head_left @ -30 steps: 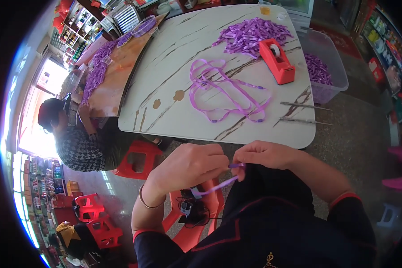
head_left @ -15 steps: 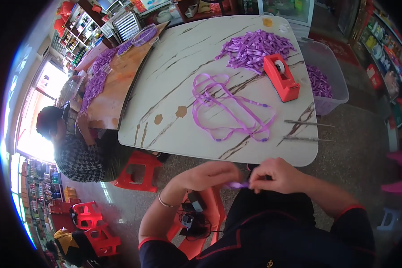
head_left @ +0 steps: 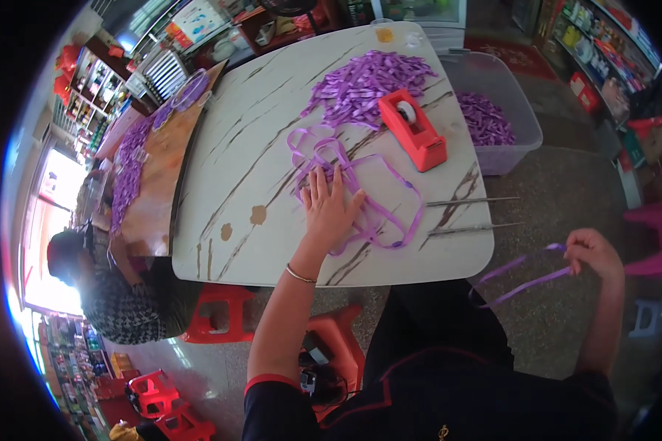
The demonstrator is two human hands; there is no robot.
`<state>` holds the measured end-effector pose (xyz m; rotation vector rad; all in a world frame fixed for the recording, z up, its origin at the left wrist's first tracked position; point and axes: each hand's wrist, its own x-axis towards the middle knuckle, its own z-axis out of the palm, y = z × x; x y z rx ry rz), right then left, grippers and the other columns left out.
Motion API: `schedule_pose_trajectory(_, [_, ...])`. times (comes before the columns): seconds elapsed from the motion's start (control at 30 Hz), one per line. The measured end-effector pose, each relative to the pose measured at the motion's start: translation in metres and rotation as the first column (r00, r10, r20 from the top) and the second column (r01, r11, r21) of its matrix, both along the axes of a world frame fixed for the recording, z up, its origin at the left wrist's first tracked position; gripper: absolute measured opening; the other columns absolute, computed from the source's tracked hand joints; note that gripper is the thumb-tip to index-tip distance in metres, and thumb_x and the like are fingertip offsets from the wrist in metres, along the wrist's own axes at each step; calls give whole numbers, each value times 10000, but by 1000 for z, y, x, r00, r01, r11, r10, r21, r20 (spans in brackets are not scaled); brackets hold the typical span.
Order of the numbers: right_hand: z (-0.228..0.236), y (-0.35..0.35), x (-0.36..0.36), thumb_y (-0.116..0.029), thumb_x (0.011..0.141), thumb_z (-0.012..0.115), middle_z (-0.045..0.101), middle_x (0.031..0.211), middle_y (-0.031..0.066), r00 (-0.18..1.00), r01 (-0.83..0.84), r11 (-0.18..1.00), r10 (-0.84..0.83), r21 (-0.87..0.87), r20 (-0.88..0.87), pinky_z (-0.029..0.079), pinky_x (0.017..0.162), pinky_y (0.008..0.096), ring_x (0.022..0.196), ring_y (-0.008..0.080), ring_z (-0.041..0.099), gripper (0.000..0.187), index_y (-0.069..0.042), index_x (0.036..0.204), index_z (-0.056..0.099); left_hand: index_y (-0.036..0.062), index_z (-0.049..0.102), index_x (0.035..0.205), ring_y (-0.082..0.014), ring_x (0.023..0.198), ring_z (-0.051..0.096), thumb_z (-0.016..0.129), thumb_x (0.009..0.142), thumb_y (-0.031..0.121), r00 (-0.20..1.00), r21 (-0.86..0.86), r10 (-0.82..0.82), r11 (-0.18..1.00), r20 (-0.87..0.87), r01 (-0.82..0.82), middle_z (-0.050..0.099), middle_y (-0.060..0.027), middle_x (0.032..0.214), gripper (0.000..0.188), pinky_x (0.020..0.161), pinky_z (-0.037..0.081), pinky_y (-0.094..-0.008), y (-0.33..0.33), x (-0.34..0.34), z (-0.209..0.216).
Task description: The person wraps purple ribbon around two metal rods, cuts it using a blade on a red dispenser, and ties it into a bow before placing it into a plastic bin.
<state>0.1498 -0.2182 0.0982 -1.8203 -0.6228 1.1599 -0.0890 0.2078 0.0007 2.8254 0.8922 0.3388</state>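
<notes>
My left hand (head_left: 329, 209) lies palm down, fingers spread, on loosely looped purple ribbons (head_left: 409, 184) on the marble-patterned table (head_left: 257, 140). Its palm hides part of the loops. Off the table's right corner, my right hand (head_left: 592, 252) pinches a purple ribbon loop (head_left: 529, 286) that trails leftward in the air. Beyond my left hand rises a heap of short purple ribbon pieces (head_left: 368, 84). A red tape dispenser (head_left: 423, 143) with a white roll stands against the heap's right side.
Two thin rods (head_left: 471, 201) jut past the table's right edge. Beside it, a clear plastic bin (head_left: 522, 151) contains more purple pieces. A cup of yellow liquid (head_left: 383, 33) stands at the far edge. At left, a person (head_left: 125, 294) sits by a wooden table (head_left: 154, 191); red stools (head_left: 224, 316) stand nearby.
My hands have parted from in front of my lap. The left has reached forward onto the loose ribbons; the right has swung out to the right with a ribbon loop. The view has shifted.
</notes>
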Motion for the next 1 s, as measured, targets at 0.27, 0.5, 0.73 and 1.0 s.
schedule_pose_trajectory(0.27, [-73, 16, 28, -167, 871, 538, 540, 640, 0, 803, 414, 873, -484, 260, 347, 444, 580, 221, 598, 79, 532, 151, -35, 813, 586, 38, 320, 1342, -401, 1279, 250, 473, 871, 451, 983, 5, -27, 1000, 183, 26, 300, -255, 1355, 645, 1037, 165, -515, -5, 44, -2])
schedule_pose_trajectory(0.5, [-116, 73, 13, -131, 874, 540, 560, 687, 12, 854, 373, 797, -495, 476, 159, 440, 635, 227, 659, 86, 540, 133, -19, 867, 611, 27, 578, 1020, -315, 979, 516, 613, 770, 72, 742, 86, -303, 945, 598, 316, 562, -155, 1009, 257, 845, 390, -412, -64, 80, 53])
schedule_pose_trajectory(0.73, [-148, 90, -6, -143, 858, 577, 582, 725, -6, 897, 378, 773, -443, 510, 6, 417, 639, 210, 694, 65, 532, 140, -11, 872, 621, 23, 653, 814, -256, 808, 566, 625, 753, 49, 723, -148, -495, 768, 482, 624, 596, -100, 794, 72, 706, 433, -361, -137, 148, 47])
schedule_pose_trajectory(1.0, [-151, 95, -22, -153, 855, 595, 596, 740, -3, 895, 395, 810, -447, 434, 20, 405, 578, 196, 644, 59, 534, 157, -2, 886, 620, 126, 691, 771, -223, 770, 546, 639, 765, 238, 797, -297, -546, 740, 257, 603, 563, -37, 728, 124, 733, 379, -352, -149, 185, 14])
